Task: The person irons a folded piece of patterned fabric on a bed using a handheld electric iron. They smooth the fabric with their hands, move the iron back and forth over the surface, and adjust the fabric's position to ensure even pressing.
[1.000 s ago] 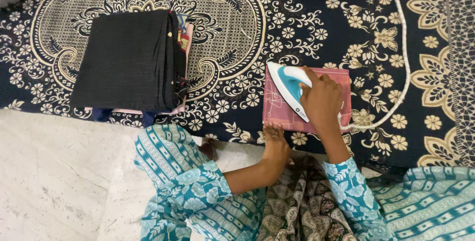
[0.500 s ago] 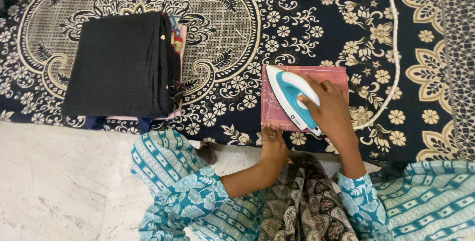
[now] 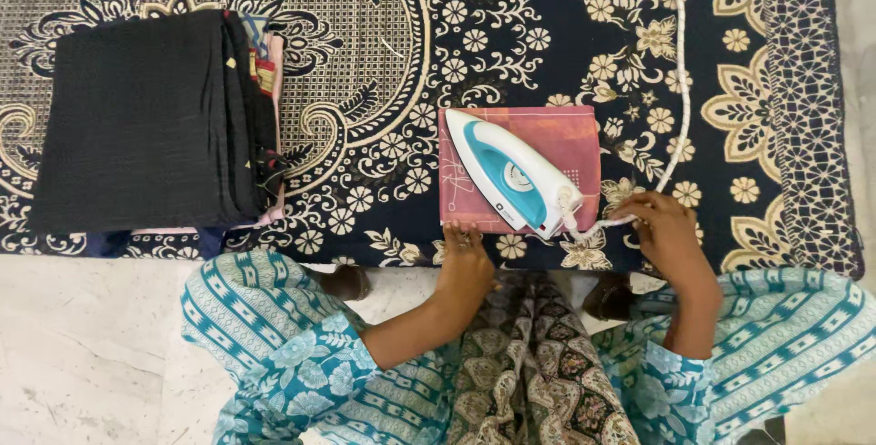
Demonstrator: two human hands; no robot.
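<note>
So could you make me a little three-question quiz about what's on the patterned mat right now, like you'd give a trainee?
1. True or false: the right hand grips the handle of the iron.
2. Which thing does the left hand touch? A) the black folded stack B) the pink folded cloth C) the white cord
3. What does the iron rest on?

Key
1. False: the right hand is off the iron, at the white cord just behind it.
2. B, at the cloth's near edge.
3. The pink folded cloth, on the patterned mat.
</note>
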